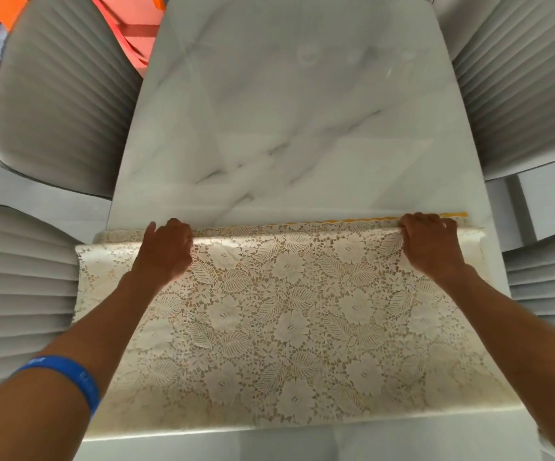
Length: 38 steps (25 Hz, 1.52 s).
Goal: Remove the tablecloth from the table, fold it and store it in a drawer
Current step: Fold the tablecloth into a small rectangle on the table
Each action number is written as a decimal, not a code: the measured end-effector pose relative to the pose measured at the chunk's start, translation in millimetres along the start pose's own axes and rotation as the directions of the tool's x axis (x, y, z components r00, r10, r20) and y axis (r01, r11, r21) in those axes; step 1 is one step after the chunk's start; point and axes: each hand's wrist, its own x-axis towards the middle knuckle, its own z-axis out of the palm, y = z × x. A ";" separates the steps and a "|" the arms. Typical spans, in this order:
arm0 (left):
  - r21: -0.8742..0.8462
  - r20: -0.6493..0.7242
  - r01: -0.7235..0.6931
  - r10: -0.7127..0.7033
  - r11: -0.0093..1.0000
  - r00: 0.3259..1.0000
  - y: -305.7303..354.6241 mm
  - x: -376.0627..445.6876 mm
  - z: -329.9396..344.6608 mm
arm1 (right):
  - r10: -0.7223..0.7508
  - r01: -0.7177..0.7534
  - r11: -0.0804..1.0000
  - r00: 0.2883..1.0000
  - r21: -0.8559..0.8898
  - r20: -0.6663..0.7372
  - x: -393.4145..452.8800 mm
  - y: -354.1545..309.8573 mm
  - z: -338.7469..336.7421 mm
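- Writing: the blue wristband (65, 377) on the left forearm carries pale marks — too blurred to read.
- Count: one lace tablecloth (269, 321), one marble table (286, 111), four ribbed grey chairs (60, 94), two per side.
- Left hand (166, 249) and right hand (430, 244), arms stretched forward, curl their fingers over the tablecloth's far folded edge and grip it.
- The tablecloth lies doubled on the table's near end — a yellow underside shows by the right hand.

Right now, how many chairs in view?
4: far left chair, near left chair, far right chair, near right chair, flanking the table. More may sit outside the frame.
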 end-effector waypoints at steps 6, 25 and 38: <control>-0.039 -0.050 0.029 -0.031 0.999 0.998 -0.6 16.1 -2.0 | 0.032 -0.034 0.998 0.998 -0.056 -0.050 17.7 -3.5 3.7; -0.090 0.087 0.412 -0.405 0.907 0.910 -25.7 -82.7 58.7 | -0.174 0.157 0.953 0.984 0.257 0.044 -86.8 -180.1 59.7; -0.148 0.003 0.211 -0.213 0.966 0.977 81.0 -241.1 119.8 | -0.025 -0.001 0.984 0.990 0.179 0.142 -267.2 -73.3 78.5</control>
